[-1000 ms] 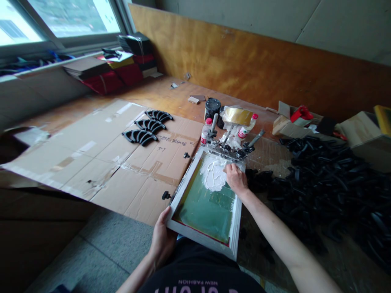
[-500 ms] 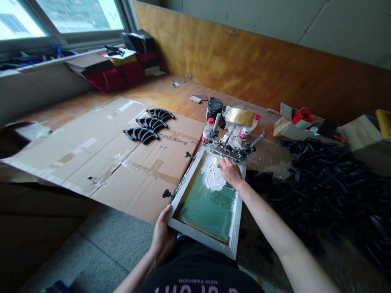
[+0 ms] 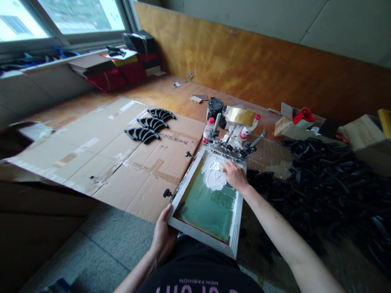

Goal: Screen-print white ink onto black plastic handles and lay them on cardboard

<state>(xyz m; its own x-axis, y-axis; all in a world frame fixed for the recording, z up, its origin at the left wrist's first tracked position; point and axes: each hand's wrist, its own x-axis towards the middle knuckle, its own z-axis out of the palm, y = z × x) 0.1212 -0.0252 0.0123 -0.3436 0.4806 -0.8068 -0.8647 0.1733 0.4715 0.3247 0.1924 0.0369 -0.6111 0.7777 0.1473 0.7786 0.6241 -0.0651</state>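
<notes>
Head view: left hand (image 3: 163, 237) fingers grip the screen frame (image 3: 236, 228) corner (right hand (image 3: 234, 176) fingers curled over white ink (image 3: 213, 176)).

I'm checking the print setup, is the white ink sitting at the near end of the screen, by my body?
No, the white ink lies at the far end of the screen frame, beside the right hand.

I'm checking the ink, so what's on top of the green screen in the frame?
A patch of white ink lies at the far end of the screen, with the right hand resting on it. Whatever that hand grips is hidden.
</notes>
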